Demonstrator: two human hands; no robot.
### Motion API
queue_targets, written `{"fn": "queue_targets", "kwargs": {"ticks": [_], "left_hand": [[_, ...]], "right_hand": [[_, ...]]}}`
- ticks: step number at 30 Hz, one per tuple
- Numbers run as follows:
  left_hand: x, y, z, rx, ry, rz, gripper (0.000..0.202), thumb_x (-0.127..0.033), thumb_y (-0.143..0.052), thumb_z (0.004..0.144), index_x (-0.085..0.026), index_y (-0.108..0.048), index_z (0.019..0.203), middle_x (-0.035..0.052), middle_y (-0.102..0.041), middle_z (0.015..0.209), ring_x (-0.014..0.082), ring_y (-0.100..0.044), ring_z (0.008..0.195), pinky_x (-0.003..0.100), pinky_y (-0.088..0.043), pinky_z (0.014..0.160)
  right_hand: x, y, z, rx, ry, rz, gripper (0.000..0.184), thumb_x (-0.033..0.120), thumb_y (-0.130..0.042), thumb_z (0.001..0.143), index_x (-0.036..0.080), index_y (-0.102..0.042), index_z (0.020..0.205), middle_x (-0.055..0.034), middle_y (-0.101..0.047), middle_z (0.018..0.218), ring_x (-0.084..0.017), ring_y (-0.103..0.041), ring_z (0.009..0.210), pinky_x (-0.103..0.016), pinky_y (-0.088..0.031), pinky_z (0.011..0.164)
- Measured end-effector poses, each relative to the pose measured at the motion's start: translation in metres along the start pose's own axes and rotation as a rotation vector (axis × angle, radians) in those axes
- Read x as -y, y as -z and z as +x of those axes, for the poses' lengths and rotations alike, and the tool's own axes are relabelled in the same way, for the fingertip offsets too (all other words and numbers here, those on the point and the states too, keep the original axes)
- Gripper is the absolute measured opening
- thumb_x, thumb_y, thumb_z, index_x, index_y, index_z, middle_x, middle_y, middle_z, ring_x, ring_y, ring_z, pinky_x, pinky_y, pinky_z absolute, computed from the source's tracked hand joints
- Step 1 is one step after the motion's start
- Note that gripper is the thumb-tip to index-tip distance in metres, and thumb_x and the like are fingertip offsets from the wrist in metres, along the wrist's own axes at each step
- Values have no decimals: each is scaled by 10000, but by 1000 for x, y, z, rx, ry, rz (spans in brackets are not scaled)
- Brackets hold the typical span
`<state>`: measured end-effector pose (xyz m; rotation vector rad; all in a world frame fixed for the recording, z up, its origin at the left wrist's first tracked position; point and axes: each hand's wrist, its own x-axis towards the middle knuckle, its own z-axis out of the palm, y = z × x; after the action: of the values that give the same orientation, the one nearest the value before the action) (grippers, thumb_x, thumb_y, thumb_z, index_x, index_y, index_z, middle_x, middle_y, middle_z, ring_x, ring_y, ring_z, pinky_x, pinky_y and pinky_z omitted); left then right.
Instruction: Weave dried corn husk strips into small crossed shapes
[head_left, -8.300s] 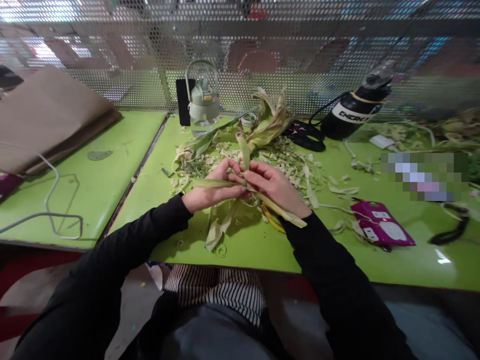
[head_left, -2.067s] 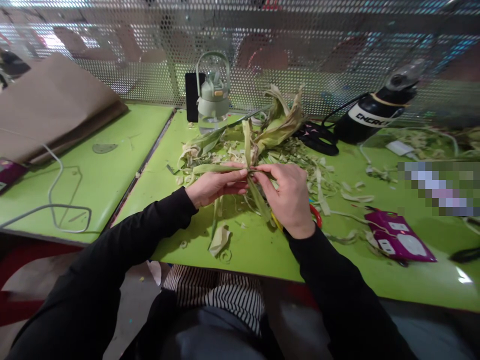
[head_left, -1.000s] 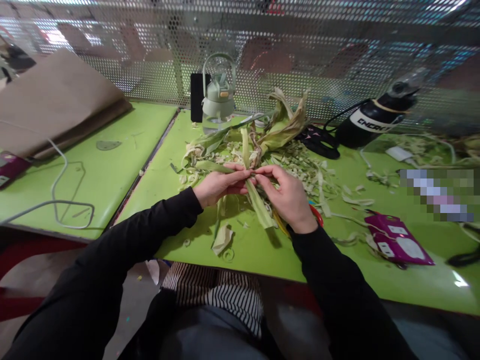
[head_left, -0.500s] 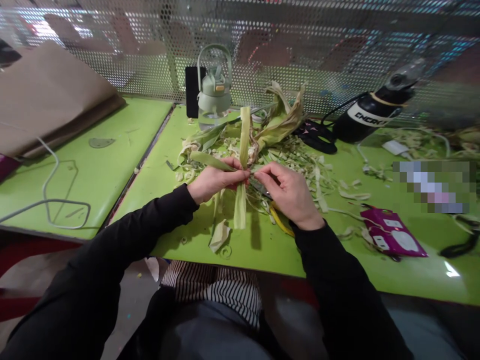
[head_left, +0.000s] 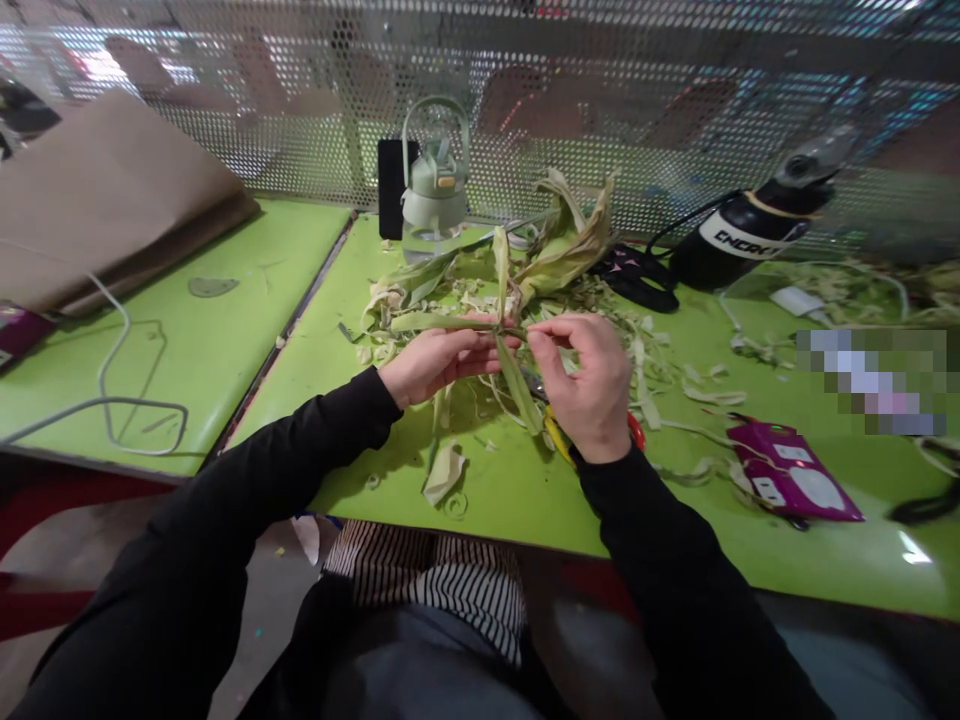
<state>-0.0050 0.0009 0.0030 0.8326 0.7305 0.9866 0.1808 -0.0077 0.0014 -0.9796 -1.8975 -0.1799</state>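
Note:
Crossed strips of corn husk (head_left: 516,385) meet in a knot-like centre between my hands, above the table. My left hand (head_left: 427,365) is palm up, its fingers fairly straight beneath the crossing and its thumb beside the strips, holding them from below. At the right end of the crossing, my right hand (head_left: 591,390) is closed in a pinch on a thin strip end. Partly hidden below that hand lie scissors with yellow and red handles (head_left: 559,437). Behind the hands, dry corn husks (head_left: 562,255) rest among many shredded husk bits (head_left: 652,370).
On the green table (head_left: 270,470) stand a pale green water bottle (head_left: 433,205) and a phone (head_left: 391,190) near the perforated metal screen. A black bottle (head_left: 739,235) leans at right, near a purple power strip (head_left: 795,470). Brown paper (head_left: 112,190) lies at left.
My left fingers have loosened from a pinch and straightened beneath the strips. The lower strip has swung to the right. My right hand keeps its pinch and has shifted slightly right.

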Motion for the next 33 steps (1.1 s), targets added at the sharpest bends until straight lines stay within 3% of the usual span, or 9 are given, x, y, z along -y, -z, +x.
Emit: {"fn": "queue_targets", "kwargs": {"ticks": [3,6,9,12,17,22,26,30,33], "left_hand": [[9,6,4,48,-94,162,197,-145,-597,915,-97,-665,1093,117,-752,1015,151,-722,877,371,-571,943],[18,13,8,61,-264,438,189,-256,-688,875,-109,-703,993,99,-744,973,175,-708,867,381,-567,903],[24,16,9,69,-452,662,204,-324,-728,836,-134,-723,911,78,-751,923,182,-693,854,339,-560,864],[26,13,6,46,-534,784,141,-283,-689,851,-151,-727,882,75,-756,928,181,-684,861,319,-550,857],[25,2,-3,-52,-534,890,104,-173,-642,831,-154,-725,772,52,-734,811,165,-655,768,287,-523,808],[11,-4,-13,-6,-524,945,225,-277,-612,875,-157,-770,980,52,-780,967,179,-700,884,259,-517,832],[10,-6,-18,21,-534,967,262,-181,-577,850,-147,-769,1025,45,-784,969,189,-708,907,260,-519,845],[18,-5,-12,15,-475,804,237,-73,-597,778,-147,-759,935,33,-769,912,166,-692,875,258,-524,843],[18,-5,-5,27,-398,554,100,-104,-654,778,-132,-721,847,50,-758,896,158,-693,859,280,-547,858]], "right_hand": [[5,-1,-2,58,58,-8,146,314,-614,948,217,-690,1027,-64,-697,948,-219,-641,910,-373,-515,791],[10,-3,-4,148,180,-77,338,424,-626,935,212,-676,1194,-68,-669,908,-227,-603,854,-385,-502,764],[15,-5,-6,189,231,-101,268,407,-619,943,199,-701,1091,-54,-675,833,-210,-577,776,-360,-483,721],[21,-6,-7,185,145,-58,217,364,-624,946,183,-689,1047,-59,-706,838,-204,-610,774,-345,-491,717],[30,-4,-10,183,161,-197,179,264,-535,988,224,-699,1047,-53,-744,850,-202,-641,763,-344,-503,685],[34,-3,-14,144,299,-240,211,163,-536,952,261,-708,1024,-33,-764,886,-198,-659,779,-348,-550,734],[34,-6,-18,184,303,-162,263,137,-491,957,272,-698,1048,-39,-752,905,-205,-666,839,-363,-569,800],[36,-11,-19,194,298,-82,246,131,-484,964,244,-683,1053,-51,-726,870,-203,-641,832,-359,-559,803],[36,-11,-14,157,267,-40,177,185,-523,980,244,-669,1059,-48,-727,903,-193,-643,834,-353,-550,790]]}}
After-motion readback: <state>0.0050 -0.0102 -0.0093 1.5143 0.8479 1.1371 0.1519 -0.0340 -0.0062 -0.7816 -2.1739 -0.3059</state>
